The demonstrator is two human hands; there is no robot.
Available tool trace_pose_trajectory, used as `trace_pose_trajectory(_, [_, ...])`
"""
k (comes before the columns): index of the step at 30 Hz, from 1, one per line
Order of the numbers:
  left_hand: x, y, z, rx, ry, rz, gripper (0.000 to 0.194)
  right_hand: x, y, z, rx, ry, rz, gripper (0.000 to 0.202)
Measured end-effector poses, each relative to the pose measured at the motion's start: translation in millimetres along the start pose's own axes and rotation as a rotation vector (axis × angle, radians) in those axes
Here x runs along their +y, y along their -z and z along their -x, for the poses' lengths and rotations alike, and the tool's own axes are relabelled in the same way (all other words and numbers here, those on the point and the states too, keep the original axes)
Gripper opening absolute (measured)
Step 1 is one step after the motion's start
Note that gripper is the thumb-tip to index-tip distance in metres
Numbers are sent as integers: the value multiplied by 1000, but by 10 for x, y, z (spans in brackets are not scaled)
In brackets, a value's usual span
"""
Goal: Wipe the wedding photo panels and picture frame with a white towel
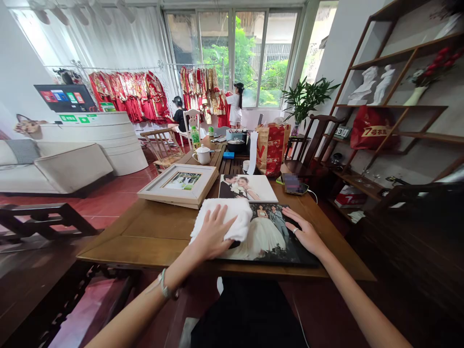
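A dark wedding photo panel lies flat at the near edge of the wooden table, showing a couple, one in a wide white gown. My left hand rests on a folded white towel, fingers spread and palm down. The towel covers the panel's left part and hangs past that side. On the panel's right side lies my right hand, fingers stretched out, a ring on one of them. Just behind is a lighter wedding photo. To its left, a pale wooden picture frame sits on the table.
A white lidded cup, a red patterned paper bag and a phone with a cable stand or lie farther along the table. Shelves rise on the right. Two people are near racks of red garments by the windows.
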State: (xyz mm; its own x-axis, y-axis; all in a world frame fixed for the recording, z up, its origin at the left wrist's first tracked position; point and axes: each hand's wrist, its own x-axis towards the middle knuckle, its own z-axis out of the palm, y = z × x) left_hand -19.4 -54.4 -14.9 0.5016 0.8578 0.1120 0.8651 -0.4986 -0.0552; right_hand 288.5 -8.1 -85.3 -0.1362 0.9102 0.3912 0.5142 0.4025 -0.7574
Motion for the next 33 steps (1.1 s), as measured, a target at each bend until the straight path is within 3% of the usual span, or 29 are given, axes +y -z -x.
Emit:
trace_pose_trajectory(4, [237, 78, 464, -45, -80, 44, 81, -31, 2, 3, -4, -6, 20, 38])
trace_pose_trajectory(7, [274, 123, 543, -40, -118, 75, 85, -47, 8, 7, 0, -5, 30, 38])
trace_pose_trajectory(10, [132, 107, 316, -26, -101, 72, 80, -48, 14, 8, -7, -6, 38, 38])
trace_pose_trajectory(16, [-227, -40, -390, 14, 18, 46, 63, -30, 20, 10, -20, 0, 41, 39])
trace_pose_trajectory(20, [-302, -83, -535, -33, 74, 44, 49, -26, 17, 12, -23, -5, 34, 39])
trace_pose_trajectory(23, [-275, -70, -411, -42, 74, 45, 47, -33, 13, 13, -21, -4, 27, 40])
trace_pose_trajectory(27, [-97, -2, -29, -42, 17, 28, 52, -36, 9, 13, -6, 2, 15, 39])
trace_pose_trajectory(33, [342, 143, 514, -143, -139, 74, 86, -41, 7, 9, 1, 2, 9, 38])
